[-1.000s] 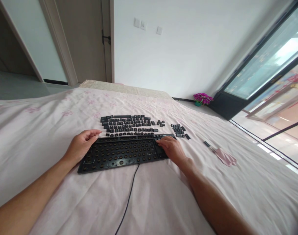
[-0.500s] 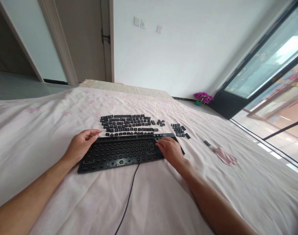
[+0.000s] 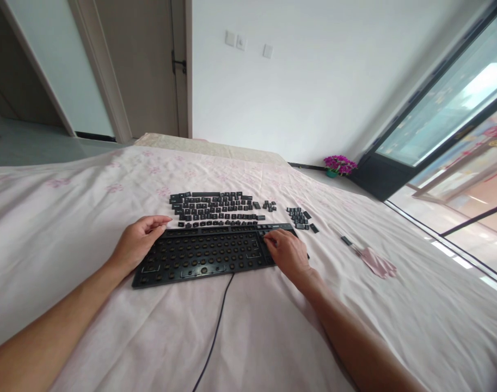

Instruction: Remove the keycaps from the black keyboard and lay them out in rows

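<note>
Black keyboard (image 3: 207,255) lies under right hand (image 3: 287,251), left hand (image 3: 137,241) beside

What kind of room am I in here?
Most likely a bedroom at home: the keyboard lies on a bed covered by a pink floral sheet, a door stands beyond it, and a large glass window runs along the right side.
</note>
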Demonstrator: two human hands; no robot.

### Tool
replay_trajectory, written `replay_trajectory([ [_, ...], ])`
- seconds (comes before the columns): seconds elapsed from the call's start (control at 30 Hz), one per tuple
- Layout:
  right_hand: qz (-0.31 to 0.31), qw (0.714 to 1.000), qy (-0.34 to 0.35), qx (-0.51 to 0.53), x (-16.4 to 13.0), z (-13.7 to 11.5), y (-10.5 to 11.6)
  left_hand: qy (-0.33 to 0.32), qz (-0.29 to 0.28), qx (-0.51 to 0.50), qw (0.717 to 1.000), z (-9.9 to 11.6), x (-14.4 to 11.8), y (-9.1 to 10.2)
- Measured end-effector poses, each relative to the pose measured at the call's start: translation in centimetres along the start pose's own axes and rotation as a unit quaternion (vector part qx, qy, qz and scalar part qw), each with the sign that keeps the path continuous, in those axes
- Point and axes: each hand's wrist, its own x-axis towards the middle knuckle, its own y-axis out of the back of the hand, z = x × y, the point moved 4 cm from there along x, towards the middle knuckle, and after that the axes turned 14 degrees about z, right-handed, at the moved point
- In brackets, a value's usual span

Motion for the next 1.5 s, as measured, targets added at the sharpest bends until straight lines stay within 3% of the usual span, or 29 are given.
replay_trajectory([
  [0.27,-0.022,0.998,-0.021,-0.058,0.0,-0.5,0.7,-0.005,-0.001,0.0,1.0,-0.2,0.1,0.0],
  [0.53,-0.008,1.0,0.016,-0.002,-0.3,-0.6,0.4,-0.005,0.004,-0.002,1.0,0.0,0.1,-0.1],
  [0.87,-0.01,0.999,0.01,0.038,-0.1,0.0,-0.4,-0.01,0.004,0.0,1.0,0.0,0.2,0.0],
  [1.5,-0.07,0.996,-0.034,-0.038,0.5,-1.0,0.4,-0.003,-0.001,-0.004,1.0,-0.2,0.2,-0.1],
])
